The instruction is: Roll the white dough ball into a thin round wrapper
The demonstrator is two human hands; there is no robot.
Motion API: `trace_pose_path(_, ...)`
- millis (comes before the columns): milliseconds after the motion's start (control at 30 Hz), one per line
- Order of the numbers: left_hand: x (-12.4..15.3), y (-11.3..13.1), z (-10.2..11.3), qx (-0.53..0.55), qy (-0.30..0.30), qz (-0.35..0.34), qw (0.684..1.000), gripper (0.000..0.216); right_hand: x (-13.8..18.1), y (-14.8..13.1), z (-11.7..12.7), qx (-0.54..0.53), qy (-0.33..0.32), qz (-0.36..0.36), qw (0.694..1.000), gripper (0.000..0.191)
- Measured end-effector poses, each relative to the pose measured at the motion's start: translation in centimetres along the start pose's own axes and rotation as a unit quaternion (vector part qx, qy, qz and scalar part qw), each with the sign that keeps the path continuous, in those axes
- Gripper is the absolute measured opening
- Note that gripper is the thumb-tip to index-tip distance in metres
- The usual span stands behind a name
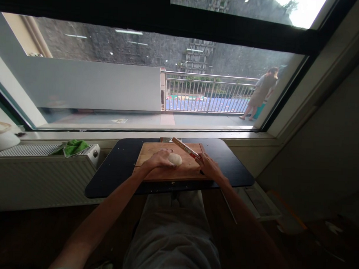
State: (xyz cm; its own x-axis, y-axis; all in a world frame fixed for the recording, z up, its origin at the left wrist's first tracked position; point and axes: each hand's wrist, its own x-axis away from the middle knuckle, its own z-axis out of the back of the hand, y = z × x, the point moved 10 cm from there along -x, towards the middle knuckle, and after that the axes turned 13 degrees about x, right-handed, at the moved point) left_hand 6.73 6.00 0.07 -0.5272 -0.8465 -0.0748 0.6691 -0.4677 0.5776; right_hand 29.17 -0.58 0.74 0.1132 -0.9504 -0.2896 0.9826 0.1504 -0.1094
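Note:
On the wooden board point(150, 172) lies a round, flattened piece of pale dough point(175, 160). My left hand point(160, 158) grips its left edge, with the thumb on the near side and the fingers on the far side. My right hand point(208, 166) is closed round one end of a slim rolling pin point(183, 146), which has red and white marks near the grip. The pin is tilted, its free end pointing up and left beyond the dough, and it appears apart from the dough.
The board rests on a small dark table point(237, 168) below a window. Left of it stands a white radiator point(45, 177) with a green cloth point(75, 147) on top. A white container point(2, 138) sits at the far left. Outside, a person point(262, 90) stands by a railing point(208, 96).

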Motion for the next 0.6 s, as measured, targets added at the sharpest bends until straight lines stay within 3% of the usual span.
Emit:
trace_pose_path(167, 2.0, 1.0, -0.5, -0.046, 0.116, 0.078, 0.989, 0.082, -0.2, -1.1, -0.1, -0.003, -0.029, -0.004, 1.0, 0.025)
trace_pose_path(233, 3.5, 1.0, -0.2, -0.057, 0.148, 0.102, 0.982, 0.071, -0.4, -1.2, 0.0, 0.005, -0.032, -0.003, 0.999, 0.024)
trace_pose_path(300, 5.2, 0.7, 1.4, -0.063, 0.189, 0.101, 0.975, 0.052, -0.6, -1.5, -0.1, 0.016, -0.039, 0.011, 0.999, 0.023)
trace_pose_path(433, 6.8, 0.5, 6.6, -0.024, 0.285, 0.011, 0.958, 0.041, -0.9, -3.8, -0.1, 0.022, -0.045, 0.099, 0.994, 0.022)
trace_pose_path(500, 5.8, 0.4, 7.9, -0.016, 0.282, -0.026, 0.959, 0.038, -1.2, -5.5, -0.1, 0.025, -0.047, 0.147, 0.988, 0.027)
trace_pose_path(600, 2.6, -0.1, 6.8, -0.031, 0.202, -0.038, 0.978, 0.029, -1.9, -7.2, -0.1, 0.044, -0.052, 0.19, 0.979, 0.033)
